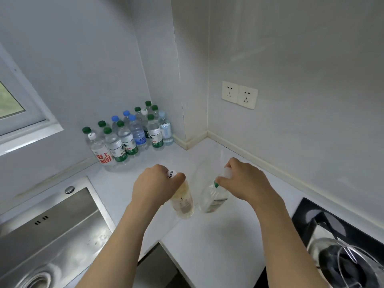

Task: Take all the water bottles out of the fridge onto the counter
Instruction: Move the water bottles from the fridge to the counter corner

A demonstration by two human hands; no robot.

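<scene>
Counter (207, 235): each hand grips one bottle upright.

left hand (154, 185) gripping, right hand (244, 180) gripping

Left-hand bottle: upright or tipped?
Upright: the clear white-capped bottle stands on the white counter, left hand gripping its top.

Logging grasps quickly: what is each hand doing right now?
Left hand: grips the white-capped bottle by its top.
Right hand: grips the green-capped bottle by its top; a second, pale cap shows at its fingers.
</scene>
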